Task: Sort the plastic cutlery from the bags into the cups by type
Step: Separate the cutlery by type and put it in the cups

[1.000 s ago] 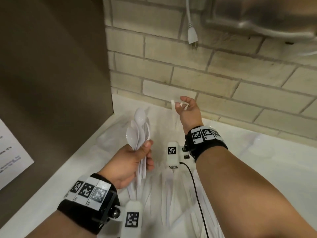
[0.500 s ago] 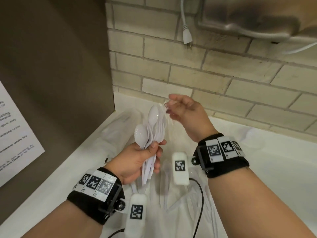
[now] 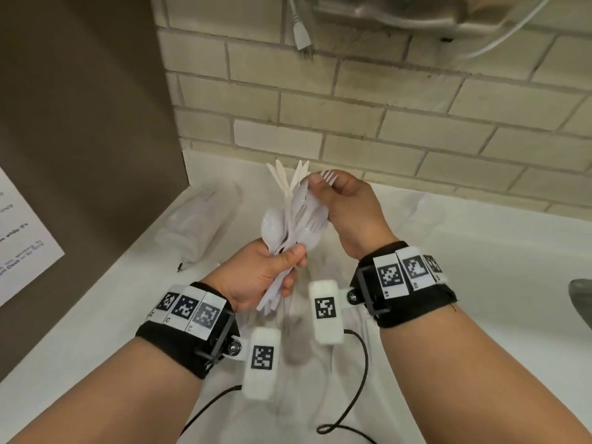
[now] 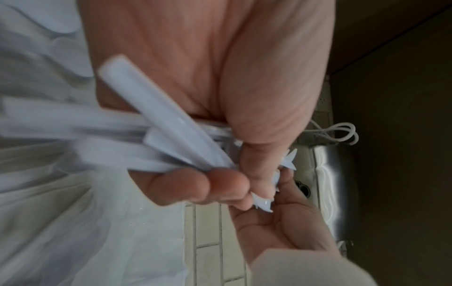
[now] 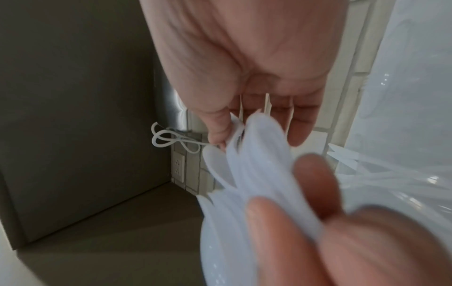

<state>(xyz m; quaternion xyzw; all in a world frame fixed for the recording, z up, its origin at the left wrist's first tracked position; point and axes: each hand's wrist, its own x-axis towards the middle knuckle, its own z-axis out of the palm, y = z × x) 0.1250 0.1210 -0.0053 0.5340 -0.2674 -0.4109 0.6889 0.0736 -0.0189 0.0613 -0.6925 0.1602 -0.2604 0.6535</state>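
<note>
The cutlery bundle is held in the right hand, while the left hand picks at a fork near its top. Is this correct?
No, the hands are swapped. In the head view the left hand grips the cutlery bundle, while the right hand picks at a fork near its top.

A utility or break-room corner in an institutional building: a wall of painted cream brick (image 3: 352,100) runs across 12 o'clock behind a white tabletop (image 3: 96,322). A brushed-metal fixture (image 3: 400,11) hangs on the wall at 1 o'clock, with an unplugged white power plug (image 3: 302,40) dangling at 12 o'clock. A brown panel (image 3: 80,107) carrying a printed paper notice (image 3: 22,238) closes off 9 o'clock. The right wrist view shows a wall outlet (image 5: 178,168) set in the brick.
</note>
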